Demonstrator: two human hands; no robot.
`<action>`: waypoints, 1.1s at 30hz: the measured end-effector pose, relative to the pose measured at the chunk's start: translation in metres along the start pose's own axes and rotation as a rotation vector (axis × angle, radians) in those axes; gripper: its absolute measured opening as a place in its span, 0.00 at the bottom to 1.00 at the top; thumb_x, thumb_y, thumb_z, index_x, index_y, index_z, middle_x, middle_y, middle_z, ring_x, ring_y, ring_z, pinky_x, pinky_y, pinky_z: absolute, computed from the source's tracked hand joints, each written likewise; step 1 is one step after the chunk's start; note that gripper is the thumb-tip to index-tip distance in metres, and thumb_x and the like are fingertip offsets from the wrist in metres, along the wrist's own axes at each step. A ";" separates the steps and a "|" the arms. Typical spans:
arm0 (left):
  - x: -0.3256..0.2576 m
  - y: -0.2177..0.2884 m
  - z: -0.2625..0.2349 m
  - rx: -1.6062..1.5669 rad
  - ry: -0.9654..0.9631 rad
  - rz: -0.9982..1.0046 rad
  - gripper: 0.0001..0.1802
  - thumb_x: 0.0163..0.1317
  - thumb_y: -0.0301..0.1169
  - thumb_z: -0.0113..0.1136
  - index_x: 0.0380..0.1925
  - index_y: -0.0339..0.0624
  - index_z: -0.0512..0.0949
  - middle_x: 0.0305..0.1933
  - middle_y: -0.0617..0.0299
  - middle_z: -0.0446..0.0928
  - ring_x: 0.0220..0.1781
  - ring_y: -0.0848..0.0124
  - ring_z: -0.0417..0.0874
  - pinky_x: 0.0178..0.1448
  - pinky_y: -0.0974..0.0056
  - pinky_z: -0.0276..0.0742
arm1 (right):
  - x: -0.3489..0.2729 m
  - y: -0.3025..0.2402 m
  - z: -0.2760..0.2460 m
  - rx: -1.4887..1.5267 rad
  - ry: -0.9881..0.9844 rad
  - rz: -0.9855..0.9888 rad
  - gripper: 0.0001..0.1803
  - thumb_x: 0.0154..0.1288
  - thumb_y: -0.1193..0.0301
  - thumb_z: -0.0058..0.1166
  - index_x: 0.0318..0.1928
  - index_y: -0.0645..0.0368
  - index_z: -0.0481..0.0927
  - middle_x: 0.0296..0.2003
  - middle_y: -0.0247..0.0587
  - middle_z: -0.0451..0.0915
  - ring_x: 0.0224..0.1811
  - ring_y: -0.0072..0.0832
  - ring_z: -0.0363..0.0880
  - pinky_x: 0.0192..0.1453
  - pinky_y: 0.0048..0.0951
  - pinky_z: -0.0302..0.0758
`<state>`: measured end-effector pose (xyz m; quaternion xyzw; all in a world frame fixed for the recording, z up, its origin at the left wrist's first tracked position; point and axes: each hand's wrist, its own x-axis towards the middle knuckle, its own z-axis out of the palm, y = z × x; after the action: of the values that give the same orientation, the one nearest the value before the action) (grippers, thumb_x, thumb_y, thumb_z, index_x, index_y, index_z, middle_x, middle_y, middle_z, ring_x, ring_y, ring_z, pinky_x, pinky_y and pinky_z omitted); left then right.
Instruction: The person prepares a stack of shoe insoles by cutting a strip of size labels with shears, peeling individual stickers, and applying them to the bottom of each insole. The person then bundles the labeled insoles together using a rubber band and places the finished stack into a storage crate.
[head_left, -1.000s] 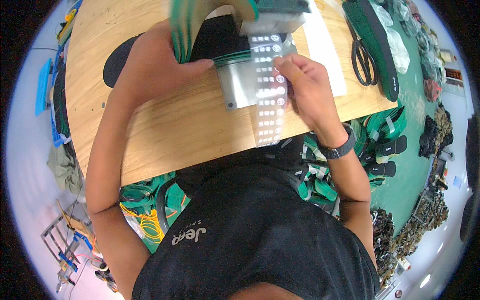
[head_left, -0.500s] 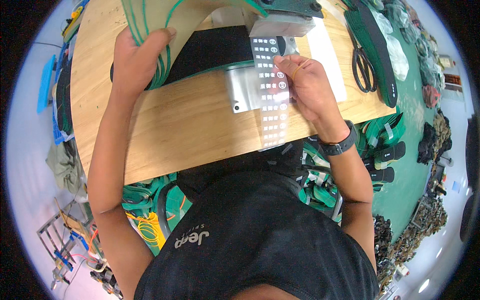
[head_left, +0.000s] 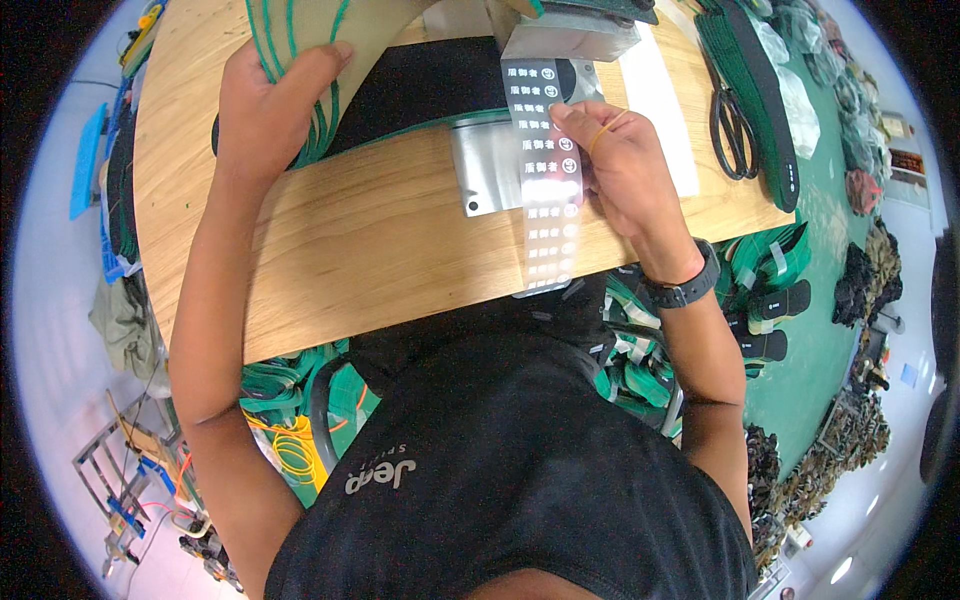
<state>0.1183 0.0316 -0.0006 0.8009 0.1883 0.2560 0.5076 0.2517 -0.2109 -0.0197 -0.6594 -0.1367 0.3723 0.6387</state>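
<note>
We see that the left hand (head_left: 270, 115), whose thumb stretched away one second ago, now grips the bent pale insoles (head_left: 365, 40) above the table (head_left: 340, 250). The right hand (head_left: 630, 165) pinches, as before, the transparent strip (head_left: 545, 215), which bears repeated white characters and round emblems, below the metal block (head_left: 575, 42).

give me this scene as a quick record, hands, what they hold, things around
left hand: grips bent tan insoles with green edges
right hand: pinches printed clear label strip
right wrist: black wristwatch
work surface: wooden table
flat on table: black insole, metal plate partly hidden by strip
right side: black-handled scissors beside insole stack
</note>
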 end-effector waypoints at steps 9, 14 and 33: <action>-0.004 0.007 0.007 0.254 -0.149 0.030 0.13 0.55 0.36 0.61 0.34 0.38 0.79 0.24 0.60 0.77 0.27 0.71 0.76 0.36 0.66 0.73 | -0.001 0.000 0.005 0.035 0.030 0.013 0.14 0.68 0.67 0.51 0.28 0.63 0.76 0.16 0.35 0.75 0.15 0.18 0.74 0.15 0.18 0.65; -0.005 0.011 0.022 0.441 -0.307 0.124 0.33 0.46 0.37 0.72 0.52 0.36 0.73 0.46 0.52 0.80 0.49 0.66 0.79 0.58 0.61 0.72 | -0.002 -0.002 0.007 -0.007 0.052 -0.001 0.15 0.69 0.66 0.51 0.27 0.63 0.76 0.16 0.36 0.75 0.14 0.18 0.72 0.15 0.18 0.65; -0.003 0.007 0.003 0.142 -0.005 -0.020 0.12 0.53 0.34 0.61 0.31 0.37 0.79 0.26 0.62 0.78 0.29 0.74 0.76 0.37 0.67 0.73 | -0.026 0.003 -0.026 0.390 0.191 -0.074 0.10 0.68 0.69 0.50 0.37 0.65 0.75 0.29 0.39 0.78 0.27 0.28 0.81 0.30 0.26 0.80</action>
<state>0.1177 0.0245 0.0041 0.8335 0.2125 0.2351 0.4526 0.2500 -0.2474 -0.0169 -0.5502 -0.0251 0.3035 0.7775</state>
